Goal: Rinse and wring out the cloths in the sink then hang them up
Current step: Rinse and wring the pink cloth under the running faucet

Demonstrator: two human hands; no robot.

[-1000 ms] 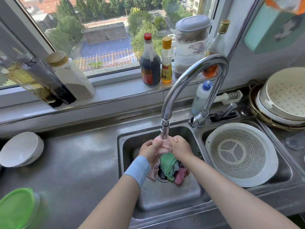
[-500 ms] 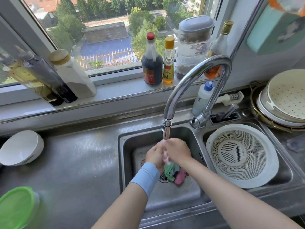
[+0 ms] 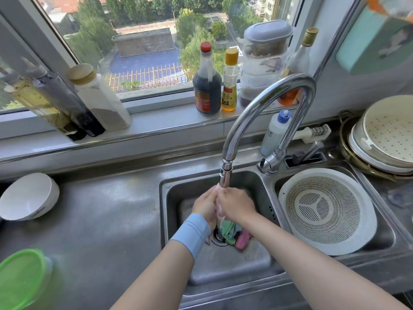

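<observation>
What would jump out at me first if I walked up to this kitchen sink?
Two hands meet right under the curved chrome tap: the left hand and right hand grip a pale pink cloth between them over the left basin. Below them a green cloth and a deep pink cloth lie bunched by the drain. A big white colander fills the right basin.
</observation>
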